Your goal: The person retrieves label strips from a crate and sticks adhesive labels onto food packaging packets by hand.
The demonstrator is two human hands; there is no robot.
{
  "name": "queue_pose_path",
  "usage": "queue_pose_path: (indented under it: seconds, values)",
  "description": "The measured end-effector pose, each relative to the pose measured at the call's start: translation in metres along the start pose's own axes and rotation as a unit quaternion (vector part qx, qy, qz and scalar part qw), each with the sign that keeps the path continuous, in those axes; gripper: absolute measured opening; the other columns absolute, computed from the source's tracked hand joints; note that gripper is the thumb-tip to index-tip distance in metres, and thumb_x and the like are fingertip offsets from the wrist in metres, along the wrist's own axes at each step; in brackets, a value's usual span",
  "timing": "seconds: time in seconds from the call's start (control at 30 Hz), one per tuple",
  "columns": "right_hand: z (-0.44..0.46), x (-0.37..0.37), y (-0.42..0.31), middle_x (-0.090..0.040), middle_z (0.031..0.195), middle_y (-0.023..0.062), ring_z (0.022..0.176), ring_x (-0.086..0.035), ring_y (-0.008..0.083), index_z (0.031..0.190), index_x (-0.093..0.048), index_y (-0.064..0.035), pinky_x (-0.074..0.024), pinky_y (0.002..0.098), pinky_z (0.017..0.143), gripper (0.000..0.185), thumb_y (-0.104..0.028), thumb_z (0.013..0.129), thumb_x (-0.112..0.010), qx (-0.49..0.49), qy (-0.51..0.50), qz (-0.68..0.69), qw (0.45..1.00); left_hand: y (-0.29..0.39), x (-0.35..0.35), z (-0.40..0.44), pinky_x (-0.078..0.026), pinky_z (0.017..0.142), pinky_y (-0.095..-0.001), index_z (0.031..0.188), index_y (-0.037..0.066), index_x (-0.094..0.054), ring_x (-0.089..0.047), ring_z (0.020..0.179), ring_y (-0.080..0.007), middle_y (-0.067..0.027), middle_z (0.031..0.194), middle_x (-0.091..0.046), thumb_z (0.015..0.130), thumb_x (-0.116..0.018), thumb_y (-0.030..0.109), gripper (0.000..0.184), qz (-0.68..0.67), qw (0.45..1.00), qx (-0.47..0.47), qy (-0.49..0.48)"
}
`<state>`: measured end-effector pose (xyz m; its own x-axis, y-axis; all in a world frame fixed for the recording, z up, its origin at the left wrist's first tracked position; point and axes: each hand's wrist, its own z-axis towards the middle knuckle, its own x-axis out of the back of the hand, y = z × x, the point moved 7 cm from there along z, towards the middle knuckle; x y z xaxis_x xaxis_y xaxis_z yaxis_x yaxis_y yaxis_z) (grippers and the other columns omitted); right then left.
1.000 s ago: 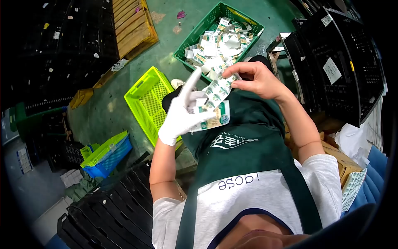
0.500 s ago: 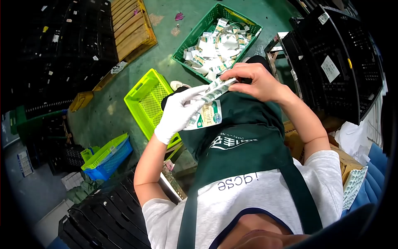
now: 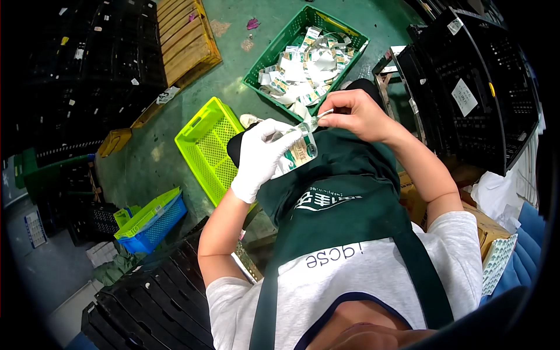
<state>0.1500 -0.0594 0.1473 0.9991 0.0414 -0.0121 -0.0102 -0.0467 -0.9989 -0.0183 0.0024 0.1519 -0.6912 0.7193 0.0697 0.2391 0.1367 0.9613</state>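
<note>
A white glove covers my left hand [image 3: 259, 153], which is closed on a white, green and tan printed packet [image 3: 300, 153] above the dark green apron. Bare, my right hand [image 3: 353, 116] pinches the far end of a narrow sticker strip [image 3: 308, 125] between thumb and forefinger. That strip runs from the right fingers to the packet's top edge, beside the left fingertips. Just beyond the hands, a dark green crate [image 3: 284, 44] on the floor holds a pile of white and green labels [image 3: 321, 63].
A lime crate [image 3: 190, 153] stands left of my lap. Farther left are a blue basket [image 3: 154, 227] and black crates [image 3: 87, 70]. A wooden pallet [image 3: 185, 35] lies at the upper left. Black crates [image 3: 487, 111] and a cardboard box [image 3: 487, 224] are on the right.
The broad strip stretched between the hands now appears as a short, narrow piece. My left hand has shifted slightly right with the packet, and the packet has turned.
</note>
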Motion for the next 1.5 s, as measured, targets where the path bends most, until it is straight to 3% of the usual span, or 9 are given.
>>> queue_pose_path:
  seconds: [0.2, 0.3, 0.33, 0.43, 0.7, 1.2, 1.3, 1.43, 1.5]
  values:
    - [-0.001, -0.001, 0.015, -0.063, 0.077, 0.0025, 0.066, -0.051, 0.0062, 0.084, -0.067, 0.0002, -0.0412, 0.0232, 0.060, 0.019, -0.019, 0.084, -0.067, -0.104, -0.015, 0.039, 0.994, 0.000, 0.006, -0.007, -0.040, 0.060, -0.0176, 0.090, 0.000, -0.068, -0.052, 0.066, -0.0032, 0.0013, 0.076, -0.064, 0.081, -0.067, 0.011, 0.014, 0.006, 0.994, 0.104, -0.027]
    - [0.005, 0.001, 0.002, -0.058, 0.080, 0.0033, 0.070, -0.053, 0.0089, 0.091, -0.066, -0.0013, -0.0415, 0.0237, 0.061, 0.018, -0.016, 0.082, -0.069, 0.004, -0.033, -0.112, 0.993, -0.017, 0.014, -0.009, -0.039, 0.058, -0.0171, 0.090, 0.001, -0.068, -0.050, 0.065, -0.0021, 0.0015, 0.078, -0.064, 0.082, -0.066, 0.012, 0.014, 0.024, 0.992, 0.120, -0.043]
    - [0.006, 0.002, -0.011, -0.058, 0.090, 0.0072, 0.080, -0.056, 0.0179, 0.103, -0.064, -0.0045, -0.0445, 0.0284, 0.069, 0.026, -0.016, 0.080, -0.070, 0.015, -0.045, -0.265, 0.963, -0.015, 0.014, -0.010, -0.040, 0.058, -0.0177, 0.089, 0.000, -0.068, -0.051, 0.065, -0.0024, 0.0014, 0.078, -0.063, 0.082, -0.066, 0.012, 0.014, 0.049, 0.990, 0.124, -0.046]
    - [0.007, -0.015, -0.037, -0.055, 0.099, 0.0103, 0.091, -0.055, 0.0264, 0.112, -0.059, -0.0062, -0.0454, 0.0339, 0.078, 0.037, -0.014, 0.078, -0.070, 0.221, -0.028, -0.363, 0.905, -0.023, 0.010, -0.009, -0.039, 0.054, -0.0176, 0.088, -0.003, -0.067, -0.049, 0.062, -0.0014, 0.0011, 0.074, -0.061, 0.084, -0.066, 0.014, 0.018, 0.065, 0.990, 0.110, -0.052]
    - [0.010, -0.056, -0.028, -0.053, 0.097, 0.0092, 0.095, -0.053, 0.0278, 0.102, -0.057, -0.0031, -0.0467, 0.0373, 0.077, 0.030, 0.004, 0.073, -0.059, 0.244, -0.145, -0.400, 0.872, -0.024, 0.010, -0.011, -0.042, 0.062, -0.0197, 0.087, -0.001, -0.066, -0.052, 0.069, -0.0030, 0.0014, 0.078, -0.063, 0.084, -0.064, 0.014, 0.015, 0.063, 0.984, 0.142, -0.082]
    - [0.002, -0.060, -0.030, -0.054, 0.087, 0.0097, 0.089, -0.055, 0.0283, 0.095, -0.062, -0.0050, -0.0485, 0.0390, 0.071, 0.028, 0.005, 0.069, -0.058, 0.271, -0.113, -0.364, 0.884, -0.048, 0.020, -0.012, -0.049, 0.076, -0.0253, 0.100, -0.004, -0.065, -0.062, 0.084, -0.0129, -0.0078, 0.095, -0.067, 0.089, -0.054, 0.013, 0.023, -0.144, 0.971, 0.166, -0.097]
    - [-0.003, -0.059, -0.032, -0.056, 0.088, 0.0088, 0.087, -0.057, 0.0242, 0.096, -0.063, -0.0052, -0.0488, 0.0355, 0.071, 0.027, 0.006, 0.073, -0.057, 0.283, -0.128, -0.343, 0.886, -0.042, 0.015, -0.009, -0.049, 0.075, -0.0253, 0.101, -0.005, -0.064, -0.062, 0.083, -0.0124, -0.0075, 0.095, -0.067, 0.090, -0.054, 0.013, 0.024, -0.084, 0.977, 0.145, -0.136]
    - [-0.007, -0.031, -0.028, -0.060, 0.094, 0.0038, 0.086, -0.058, 0.0131, 0.107, -0.062, -0.0045, -0.0485, 0.0291, 0.073, 0.023, 0.000, 0.086, -0.057, 0.102, -0.122, 0.015, 0.987, -0.056, 0.024, -0.008, -0.048, 0.074, -0.0244, 0.100, -0.005, -0.064, -0.061, 0.082, -0.0112, -0.0058, 0.092, -0.066, 0.090, -0.054, 0.015, 0.025, -0.135, 0.972, 0.165, -0.094]
    - [-0.007, -0.008, -0.012, -0.058, 0.095, 0.0034, 0.087, -0.057, 0.0132, 0.115, -0.057, -0.0034, -0.0479, 0.0284, 0.073, 0.029, -0.003, 0.086, -0.057, 0.018, -0.086, 0.310, 0.947, -0.061, 0.029, -0.010, -0.049, 0.074, -0.0245, 0.100, -0.004, -0.064, -0.061, 0.083, -0.0110, -0.0055, 0.092, -0.066, 0.089, -0.054, 0.015, 0.025, -0.104, 0.975, 0.185, -0.061]
